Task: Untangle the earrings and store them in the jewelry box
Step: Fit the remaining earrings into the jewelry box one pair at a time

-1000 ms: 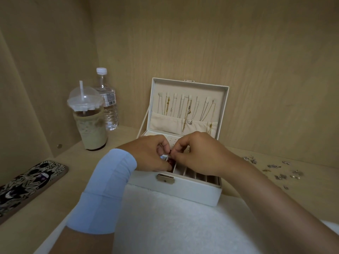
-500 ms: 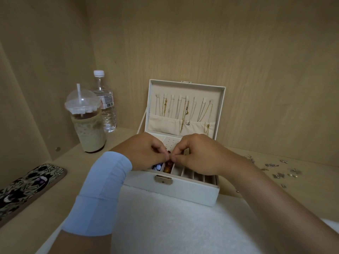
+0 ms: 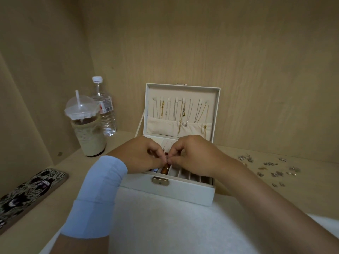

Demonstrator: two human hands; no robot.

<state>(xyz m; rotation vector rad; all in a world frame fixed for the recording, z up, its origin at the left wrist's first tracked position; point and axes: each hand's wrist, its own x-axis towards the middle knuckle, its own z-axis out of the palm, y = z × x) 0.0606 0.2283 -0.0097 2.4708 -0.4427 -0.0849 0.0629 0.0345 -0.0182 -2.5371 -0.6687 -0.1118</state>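
A white jewelry box (image 3: 170, 191) stands open on the shelf, its raised lid (image 3: 183, 92) hung with thin chains. Over its tray my left hand (image 3: 141, 154) and my right hand (image 3: 194, 154) meet, fingertips pinching a small earring with a dark red bead (image 3: 166, 154) between them. Below the fingers an amber bead piece (image 3: 165, 169) lies in a slot of the tray. Several loose silver earrings (image 3: 269, 167) lie scattered on the shelf to the right of the box.
An iced coffee cup with a domed lid and straw (image 3: 86, 129) and a water bottle (image 3: 106, 110) stand at the back left. A patterned phone case (image 3: 27, 191) lies at the left edge. A white cloth (image 3: 165, 226) covers the shelf in front of the box.
Both hands have stayed together over the tray, lifting slightly so the small red-beaded earring shows between the fingertips. The amber bead piece in the slot has come into view.
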